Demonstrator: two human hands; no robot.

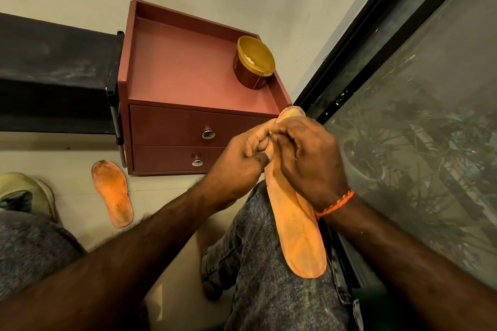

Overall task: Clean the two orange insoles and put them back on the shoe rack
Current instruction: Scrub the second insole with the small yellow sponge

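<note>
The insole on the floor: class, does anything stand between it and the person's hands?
Nothing visible does. The second insole lies alone on bare floor, left of the drawer unit. Both hands, left and right, are busy holding the other insole.

I see one insole (295,228) on my right knee (269,263), before the cabinet (188,83). The tub (254,66) stands on top. Another insole (113,193) lies on the floor (161,196) left, beside what may be a shoe (27,191).

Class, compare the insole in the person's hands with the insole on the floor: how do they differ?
The held insole is gripped by the left hand and right hand over the knee; the floor insole lies flat, untouched. The held insole looks paler and cleaner; the floor insole shows dark grime. Both are orange.
</note>
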